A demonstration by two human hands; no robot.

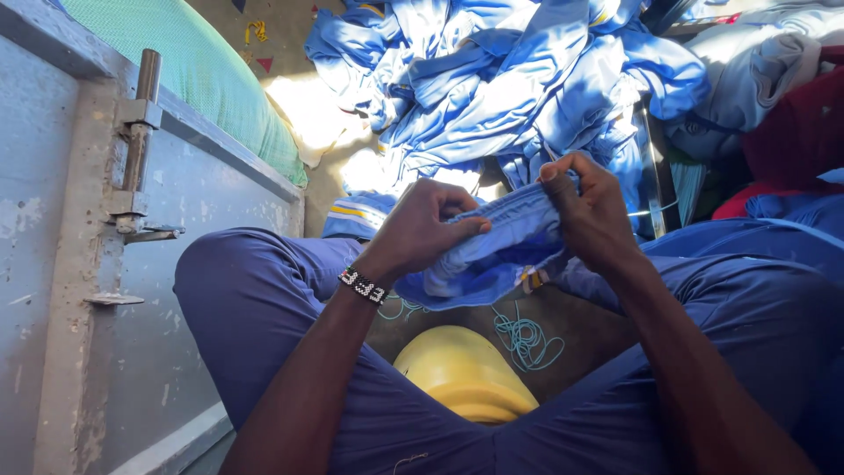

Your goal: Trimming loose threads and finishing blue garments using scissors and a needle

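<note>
A bunched piece of light blue cloth [505,242] is held between both hands above my lap. My left hand [422,227] pinches its left side with curled fingers; a beaded bracelet [362,286] circles that wrist. My right hand [593,211] grips the cloth's right end, thumb on top. Both knees in dark blue trousers [255,299] spread out to either side.
A large heap of blue garments [501,79] lies ahead on the floor. A grey metal door with a bolt [136,158] stands at the left. A yellow round object [466,374] and a tangle of teal thread [526,339] lie between my legs. Dark red fabric [800,132] sits at right.
</note>
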